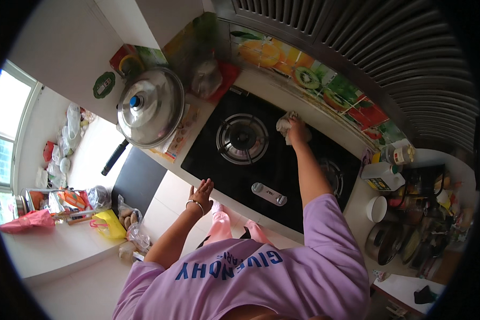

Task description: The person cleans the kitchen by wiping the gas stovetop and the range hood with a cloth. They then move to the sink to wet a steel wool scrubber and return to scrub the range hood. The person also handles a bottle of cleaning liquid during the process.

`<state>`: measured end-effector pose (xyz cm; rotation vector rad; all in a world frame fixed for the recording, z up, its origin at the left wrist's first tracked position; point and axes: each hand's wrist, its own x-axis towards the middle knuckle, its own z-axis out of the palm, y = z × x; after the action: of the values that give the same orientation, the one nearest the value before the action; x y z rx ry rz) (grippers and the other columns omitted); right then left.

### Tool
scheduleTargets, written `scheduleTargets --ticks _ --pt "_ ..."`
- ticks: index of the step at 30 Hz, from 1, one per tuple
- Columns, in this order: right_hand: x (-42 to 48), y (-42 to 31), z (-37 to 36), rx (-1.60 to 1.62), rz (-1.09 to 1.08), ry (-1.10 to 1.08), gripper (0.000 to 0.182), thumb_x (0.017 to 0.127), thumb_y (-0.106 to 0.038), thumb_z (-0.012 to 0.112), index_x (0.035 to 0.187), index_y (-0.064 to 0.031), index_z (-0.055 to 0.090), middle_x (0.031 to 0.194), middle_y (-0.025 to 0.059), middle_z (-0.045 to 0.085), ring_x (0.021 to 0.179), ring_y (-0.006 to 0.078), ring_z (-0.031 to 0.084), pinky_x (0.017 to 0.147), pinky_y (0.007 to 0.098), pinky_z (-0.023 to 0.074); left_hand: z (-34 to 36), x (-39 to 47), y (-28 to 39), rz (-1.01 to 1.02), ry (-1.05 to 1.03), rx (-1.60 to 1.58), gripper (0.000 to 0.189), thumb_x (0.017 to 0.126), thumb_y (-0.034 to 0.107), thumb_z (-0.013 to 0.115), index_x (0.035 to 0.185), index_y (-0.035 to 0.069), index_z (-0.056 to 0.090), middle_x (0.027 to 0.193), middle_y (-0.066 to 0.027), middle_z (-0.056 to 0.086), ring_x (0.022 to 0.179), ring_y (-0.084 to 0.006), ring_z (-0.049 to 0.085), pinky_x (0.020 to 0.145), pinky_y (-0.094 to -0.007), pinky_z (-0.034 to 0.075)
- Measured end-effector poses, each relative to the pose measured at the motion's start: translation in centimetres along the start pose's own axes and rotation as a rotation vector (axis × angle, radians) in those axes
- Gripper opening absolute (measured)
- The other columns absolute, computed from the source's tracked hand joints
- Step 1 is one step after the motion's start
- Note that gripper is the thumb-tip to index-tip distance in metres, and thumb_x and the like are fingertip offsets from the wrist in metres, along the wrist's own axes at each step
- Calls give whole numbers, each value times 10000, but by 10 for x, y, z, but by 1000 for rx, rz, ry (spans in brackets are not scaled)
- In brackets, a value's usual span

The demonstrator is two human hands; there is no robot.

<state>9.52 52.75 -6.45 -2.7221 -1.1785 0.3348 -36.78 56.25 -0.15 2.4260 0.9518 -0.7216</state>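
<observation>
My right hand (297, 130) grips a crumpled pale cloth (284, 123) against the far part of a black glass gas hob (240, 180), between its two burners. To the left of that hand lies the round left burner (242, 139) with its pan support. My forearm partly covers the right burner (331, 176). Near the hob's front edge is a silver control panel with two knobs (269, 194). My left hand (201, 196), with a bracelet at the wrist, holds nothing; its fingers are extended by the counter's front edge, left of my legs.
A pan with a domed lid (152, 108) stands left of the hob, its black handle (115, 158) jutting out. On the right are a white jug (382, 177), a white bowl (376, 209) and a lidded pot (384, 243). The range hood (368, 52) hangs above.
</observation>
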Motion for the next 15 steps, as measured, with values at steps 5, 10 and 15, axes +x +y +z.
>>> scheduleTargets --ticks 5,10,15 --pt "-55 -30 -12 -24 -199 48 567 836 -53 663 1379 -150 531 1444 76 478 1309 345 423 1082 464 392 1 -1 0 -34 -13 -37 725 882 187 542 1540 152 240 1627 -4 166 1498 -189 146 1194 -528 155" --pt "-118 6 7 81 -398 142 589 709 -51 728 1283 -131 621 1393 96 531 1217 343 491 1062 406 410 -3 1 0 -7 -18 -59 714 875 143 499 1541 163 244 1632 20 146 1499 -173 140 1182 -568 152" --pt "-66 13 -5 59 -215 64 552 733 -23 705 1254 -198 656 1385 63 547 1253 313 479 1047 399 437 -1 6 -3 -1 -46 -28 716 872 118 462 1547 169 231 1634 28 137 1502 -164 125 1167 -598 161"
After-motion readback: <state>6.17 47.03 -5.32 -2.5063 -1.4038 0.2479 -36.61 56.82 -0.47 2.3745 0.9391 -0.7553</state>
